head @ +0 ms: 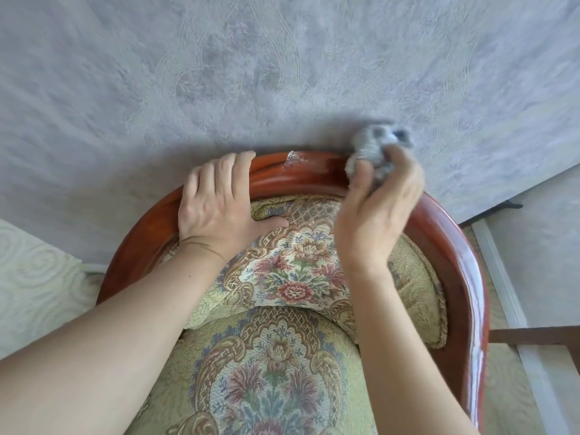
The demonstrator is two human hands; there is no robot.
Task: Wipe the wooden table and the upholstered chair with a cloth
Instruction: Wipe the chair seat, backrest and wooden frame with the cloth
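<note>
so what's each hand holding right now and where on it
Right hand grips the bunched grey cloth by its lower part. Left hand holds nothing; it rests on the chair's wooden rail.

Left hand (pixel 216 200) flat, right hand (pixel 376 211) clenched

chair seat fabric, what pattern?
Floral tapestry, pale green ground with pink and blue flowers on the chair seat; head view.

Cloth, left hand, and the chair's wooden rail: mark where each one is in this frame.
cloth (pixel 373 152): head view, on the bunched grey fabric above the fingers.
left hand (pixel 216 202): head view, on its back.
wooden rail (pixel 314 174): head view, on the bare top curve.
</note>
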